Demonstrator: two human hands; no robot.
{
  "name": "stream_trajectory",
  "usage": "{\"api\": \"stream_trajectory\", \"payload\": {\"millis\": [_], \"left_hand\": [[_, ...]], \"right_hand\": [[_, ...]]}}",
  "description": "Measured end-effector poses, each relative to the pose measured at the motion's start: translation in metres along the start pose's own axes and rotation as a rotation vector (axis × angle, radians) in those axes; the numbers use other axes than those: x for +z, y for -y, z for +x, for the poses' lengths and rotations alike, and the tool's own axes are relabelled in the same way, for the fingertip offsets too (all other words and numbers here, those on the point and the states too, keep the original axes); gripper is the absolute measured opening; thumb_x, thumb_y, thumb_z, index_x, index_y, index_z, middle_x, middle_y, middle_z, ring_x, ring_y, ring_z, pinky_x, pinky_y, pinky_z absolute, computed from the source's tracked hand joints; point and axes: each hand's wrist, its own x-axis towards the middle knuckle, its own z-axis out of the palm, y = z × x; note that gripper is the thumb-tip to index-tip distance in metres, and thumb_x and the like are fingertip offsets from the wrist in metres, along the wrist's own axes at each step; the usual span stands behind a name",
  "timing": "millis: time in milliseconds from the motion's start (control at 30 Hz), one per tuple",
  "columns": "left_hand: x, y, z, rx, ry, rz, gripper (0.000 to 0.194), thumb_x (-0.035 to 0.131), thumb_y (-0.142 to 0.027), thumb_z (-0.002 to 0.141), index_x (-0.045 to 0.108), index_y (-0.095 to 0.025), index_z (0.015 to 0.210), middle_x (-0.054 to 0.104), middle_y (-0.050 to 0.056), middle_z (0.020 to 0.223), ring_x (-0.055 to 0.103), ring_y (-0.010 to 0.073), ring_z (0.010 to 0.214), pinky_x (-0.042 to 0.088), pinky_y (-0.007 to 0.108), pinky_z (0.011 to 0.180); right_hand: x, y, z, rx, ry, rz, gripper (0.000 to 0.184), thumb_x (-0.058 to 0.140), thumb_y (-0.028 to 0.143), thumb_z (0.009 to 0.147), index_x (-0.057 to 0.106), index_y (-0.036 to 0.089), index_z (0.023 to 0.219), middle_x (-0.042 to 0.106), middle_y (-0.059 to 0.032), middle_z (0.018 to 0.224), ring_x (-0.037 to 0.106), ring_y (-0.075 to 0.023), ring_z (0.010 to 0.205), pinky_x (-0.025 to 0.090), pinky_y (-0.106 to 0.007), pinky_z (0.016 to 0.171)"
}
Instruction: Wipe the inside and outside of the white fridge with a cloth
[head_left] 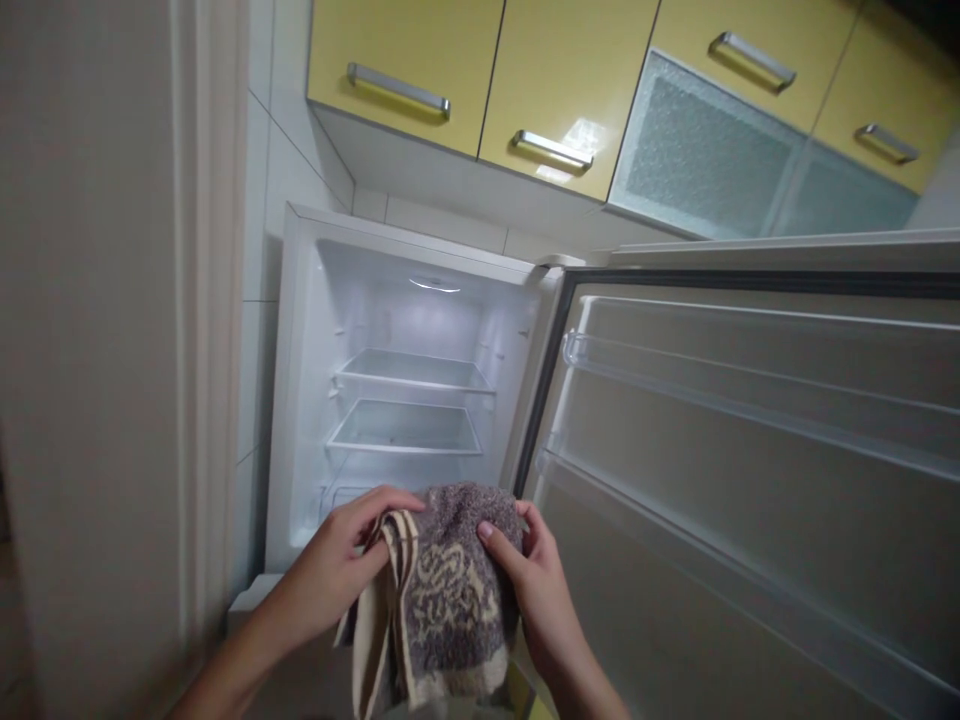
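Observation:
A folded grey-brown towel (457, 590) with a cream pattern and cream edges hangs between my two hands. My left hand (356, 545) grips its folded edge, thumb in front and fingers over the top. On the other side my right hand (532, 560) pinches the towel, its thumb lying on the front face. Behind the towel stands a fridge (289, 400) with its door open and its inside lit. Two glass shelves, an upper shelf (416, 370) and a lower shelf (405, 430), show inside. The towel hides part of the lower compartment.
The open fridge door (712, 540) with clear door racks (750, 385) fills the right side. Yellow wall cabinets (405, 50) with metal handles hang above. A pale door frame (202, 300) rises close on the left, beside a tiled wall (259, 250).

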Motion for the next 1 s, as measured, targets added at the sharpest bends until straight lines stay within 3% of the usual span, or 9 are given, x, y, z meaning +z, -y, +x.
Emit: {"api": "stream_trajectory", "payload": {"millis": [100, 267, 433, 533, 600, 700, 800, 900, 1000], "left_hand": [[0.007, -0.004, 0.013, 0.024, -0.093, -0.023, 0.026, 0.065, -0.023, 0.086, 0.077, -0.022, 0.108, 0.078, 0.003, 0.103, 0.073, 0.0217, 0.099, 0.055, 0.025, 0.085], [0.022, -0.017, 0.025, -0.111, -0.134, -0.261, 0.042, 0.074, -0.035, 0.084, 0.071, -0.022, 0.123, 0.076, -0.001, 0.087, 0.069, 0.0191, 0.078, 0.053, 0.025, 0.071], [0.027, -0.021, 0.027, -0.512, -0.064, -0.667, 0.066, 0.088, -0.04, 0.077, 0.072, -0.022, 0.137, 0.086, 0.008, 0.113, 0.082, 0.0322, 0.101, 0.066, 0.038, 0.088], [0.024, -0.019, 0.026, -0.852, -0.062, -0.859, 0.057, 0.085, -0.043, 0.084, 0.076, -0.018, 0.135, 0.088, 0.011, 0.107, 0.085, 0.036, 0.098, 0.069, 0.044, 0.088], [0.018, -0.018, 0.025, -0.977, -0.06, -0.959, 0.051, 0.077, -0.044, 0.093, 0.077, -0.016, 0.135, 0.088, 0.013, 0.107, 0.086, 0.0366, 0.099, 0.069, 0.045, 0.09], [0.007, -0.016, 0.02, -0.995, -0.085, -1.05, 0.051, 0.071, -0.046, 0.099, 0.077, -0.012, 0.136, 0.088, 0.015, 0.11, 0.085, 0.0379, 0.106, 0.068, 0.047, 0.098], [0.0, -0.005, 0.007, -0.903, -0.143, -1.048, 0.053, 0.072, -0.043, 0.098, 0.074, -0.011, 0.14, 0.087, 0.016, 0.113, 0.084, 0.039, 0.111, 0.064, 0.051, 0.106], [0.01, 0.016, -0.01, -0.787, -0.115, -1.047, 0.064, 0.083, -0.05, 0.09, 0.072, -0.012, 0.141, 0.086, 0.017, 0.12, 0.082, 0.0412, 0.117, 0.061, 0.055, 0.112], [0.031, 0.033, -0.021, -0.772, -0.107, -0.91, 0.078, 0.104, -0.046, 0.069, 0.073, -0.013, 0.134, 0.086, 0.018, 0.118, 0.082, 0.041, 0.115, 0.063, 0.051, 0.109]], "right_hand": [[-0.01, 0.003, -0.001, -0.03, -0.003, -0.061, 0.056, 0.095, 0.066, 0.079, 0.07, 0.019, 0.095, 0.072, -0.0034, 0.094, 0.066, -0.0213, 0.093, 0.052, -0.029, 0.086], [-0.019, -0.003, -0.002, -0.023, 0.083, -0.033, 0.05, 0.095, 0.064, 0.081, 0.084, 0.018, 0.098, 0.079, -0.0074, 0.108, 0.069, -0.0264, 0.111, 0.05, -0.032, 0.101], [-0.006, -0.025, 0.001, 0.218, 0.048, 0.143, 0.073, 0.104, 0.07, 0.064, 0.084, 0.015, 0.107, 0.081, -0.0131, 0.118, 0.072, -0.0319, 0.116, 0.05, -0.04, 0.108], [0.006, -0.033, 0.002, 0.286, 0.093, 0.314, 0.072, 0.104, 0.07, 0.065, 0.08, 0.015, 0.106, 0.081, -0.0141, 0.116, 0.075, -0.0315, 0.112, 0.053, -0.041, 0.106], [0.014, -0.037, 0.002, 0.31, 0.122, 0.379, 0.069, 0.104, 0.066, 0.067, 0.079, 0.016, 0.107, 0.082, -0.0127, 0.11, 0.076, -0.0303, 0.107, 0.056, -0.041, 0.103], [0.021, -0.043, 0.002, 0.346, 0.12, 0.349, 0.07, 0.108, 0.062, 0.061, 0.078, 0.016, 0.104, 0.082, -0.0104, 0.1, 0.077, -0.0283, 0.098, 0.057, -0.038, 0.097], [0.022, -0.047, 0.006, 0.301, 0.091, 0.245, 0.077, 0.107, 0.07, 0.055, 0.079, 0.014, 0.099, 0.081, -0.012, 0.102, 0.076, -0.0282, 0.098, 0.057, -0.036, 0.094], [0.019, -0.048, 0.01, 0.252, -0.008, 0.097, 0.082, 0.102, 0.079, 0.056, 0.082, 0.015, 0.102, 0.081, -0.0128, 0.11, 0.074, -0.0307, 0.103, 0.058, -0.038, 0.095], [0.011, -0.044, 0.01, 0.186, 0.004, -0.044, 0.082, 0.099, 0.082, 0.057, 0.085, 0.016, 0.105, 0.081, -0.0126, 0.11, 0.074, -0.0355, 0.107, 0.059, -0.043, 0.099]]}}
